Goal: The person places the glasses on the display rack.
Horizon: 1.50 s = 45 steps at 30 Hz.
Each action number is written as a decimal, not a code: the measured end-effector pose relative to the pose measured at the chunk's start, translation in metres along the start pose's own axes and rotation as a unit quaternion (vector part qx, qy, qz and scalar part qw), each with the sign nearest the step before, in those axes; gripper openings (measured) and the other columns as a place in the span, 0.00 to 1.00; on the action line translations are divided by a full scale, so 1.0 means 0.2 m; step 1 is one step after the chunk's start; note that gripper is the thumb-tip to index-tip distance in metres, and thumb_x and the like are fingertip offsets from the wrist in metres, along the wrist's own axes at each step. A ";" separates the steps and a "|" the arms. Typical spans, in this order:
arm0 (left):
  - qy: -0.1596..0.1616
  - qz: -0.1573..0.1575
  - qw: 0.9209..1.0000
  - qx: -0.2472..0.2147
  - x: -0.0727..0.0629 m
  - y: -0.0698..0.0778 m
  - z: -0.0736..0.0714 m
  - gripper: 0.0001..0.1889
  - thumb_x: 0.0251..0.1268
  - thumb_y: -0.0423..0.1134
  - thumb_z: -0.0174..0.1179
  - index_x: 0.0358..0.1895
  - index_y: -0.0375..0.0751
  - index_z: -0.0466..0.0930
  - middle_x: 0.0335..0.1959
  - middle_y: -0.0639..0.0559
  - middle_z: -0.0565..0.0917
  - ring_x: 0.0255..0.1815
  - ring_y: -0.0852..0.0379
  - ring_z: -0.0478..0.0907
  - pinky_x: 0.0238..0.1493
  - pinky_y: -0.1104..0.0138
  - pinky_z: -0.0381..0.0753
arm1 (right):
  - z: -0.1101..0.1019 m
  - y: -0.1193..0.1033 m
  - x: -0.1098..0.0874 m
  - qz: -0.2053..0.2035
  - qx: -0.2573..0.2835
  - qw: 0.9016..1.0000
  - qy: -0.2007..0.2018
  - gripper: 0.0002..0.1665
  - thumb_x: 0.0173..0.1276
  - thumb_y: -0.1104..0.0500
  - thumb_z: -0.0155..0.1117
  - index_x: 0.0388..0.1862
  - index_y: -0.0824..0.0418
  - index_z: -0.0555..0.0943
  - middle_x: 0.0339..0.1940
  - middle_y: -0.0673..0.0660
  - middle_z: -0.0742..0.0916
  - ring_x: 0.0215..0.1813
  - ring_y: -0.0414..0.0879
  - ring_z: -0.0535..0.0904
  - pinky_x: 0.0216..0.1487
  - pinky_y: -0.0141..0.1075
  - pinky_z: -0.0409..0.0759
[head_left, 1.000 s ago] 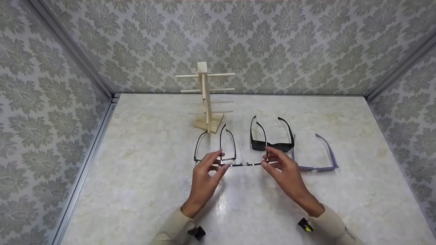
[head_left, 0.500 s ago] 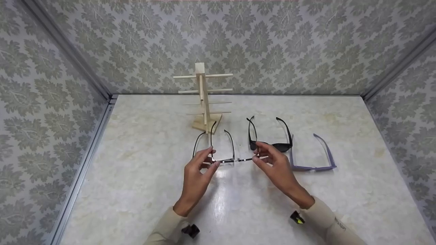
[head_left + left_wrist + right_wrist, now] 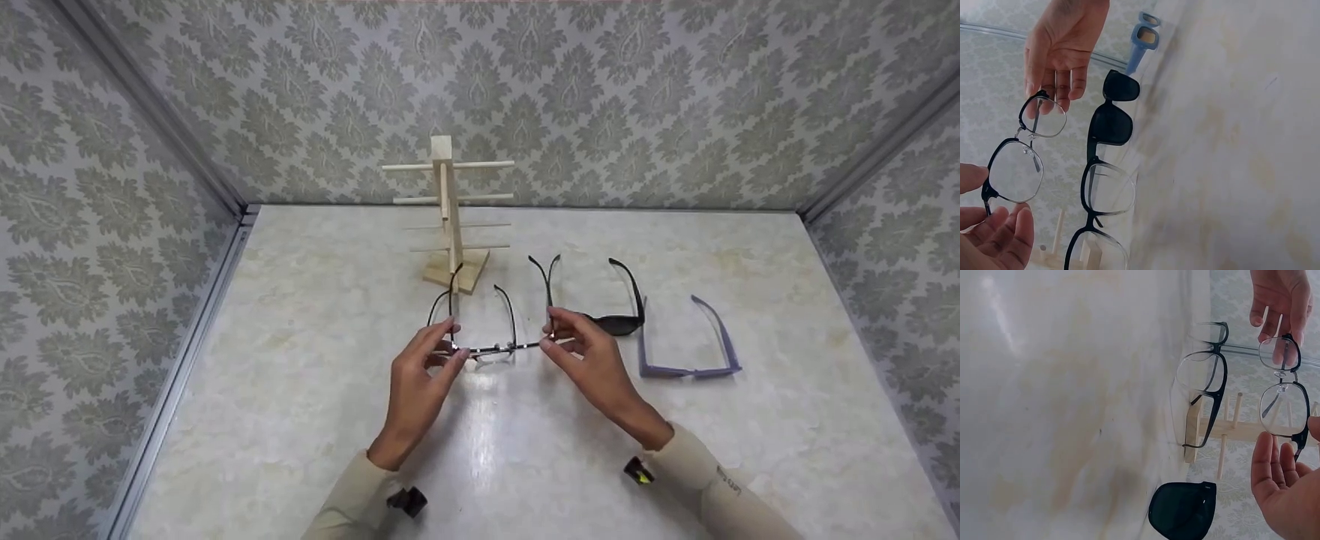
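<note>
I have the left hand and right hand pinching opposite ends of the lifted glasses, above the table. From these, the wooden stand rises at eleven o'clock, sunglasses sit near two, purple glasses at three. Tabletop stretches toward six; its left edge lies well apart at nine.

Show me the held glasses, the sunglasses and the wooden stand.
Held glasses [image 3: 1017, 169], left wrist view: the lower lens.
Sunglasses [image 3: 1113, 125], left wrist view: the lower lens.
Wooden stand [image 3: 455, 219], head view: the upright post.
</note>
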<state>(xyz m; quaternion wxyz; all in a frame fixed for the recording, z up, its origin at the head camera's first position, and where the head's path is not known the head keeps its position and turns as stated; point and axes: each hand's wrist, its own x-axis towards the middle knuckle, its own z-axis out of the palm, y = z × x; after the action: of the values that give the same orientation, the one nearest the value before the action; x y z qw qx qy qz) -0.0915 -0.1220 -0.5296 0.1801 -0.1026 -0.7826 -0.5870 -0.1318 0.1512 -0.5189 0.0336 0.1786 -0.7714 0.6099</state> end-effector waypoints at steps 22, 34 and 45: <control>0.013 -0.016 0.999 0.026 0.05 -0.04 -0.05 0.23 0.72 0.28 0.74 0.69 0.34 0.85 0.59 0.46 0.89 0.49 0.52 0.89 0.46 0.67 0.89 | 0.07 0.02 0.06 0.011 0.016 1.000 -0.002 0.30 0.77 0.65 0.74 0.75 0.68 0.80 0.56 0.67 0.88 0.56 0.55 0.88 0.55 0.35 0.88; 0.022 -0.013 0.999 0.023 0.08 -0.07 -0.09 0.24 0.72 0.27 0.73 0.70 0.34 0.84 0.58 0.44 0.89 0.49 0.52 0.88 0.47 0.63 0.90 | 0.11 0.03 0.11 0.008 0.009 1.000 -0.005 0.31 0.76 0.65 0.76 0.75 0.68 0.80 0.54 0.61 0.90 0.55 0.53 0.89 0.54 0.37 0.88; 0.022 -0.023 0.999 0.025 0.12 -0.10 -0.10 0.23 0.73 0.28 0.73 0.69 0.34 0.85 0.59 0.44 0.89 0.49 0.52 0.89 0.47 0.62 0.90 | 0.13 0.04 0.17 0.015 0.002 1.000 -0.003 0.30 0.76 0.65 0.76 0.74 0.68 0.81 0.55 0.69 0.89 0.55 0.52 0.88 0.53 0.35 0.87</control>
<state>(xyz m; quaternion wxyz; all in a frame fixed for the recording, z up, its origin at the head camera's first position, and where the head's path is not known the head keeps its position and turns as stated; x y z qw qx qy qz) -0.1177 -0.1477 -0.5327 0.1858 -0.0670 -0.7953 -0.5732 -0.1611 0.1191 -0.5241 0.0219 0.1687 -0.7730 0.6112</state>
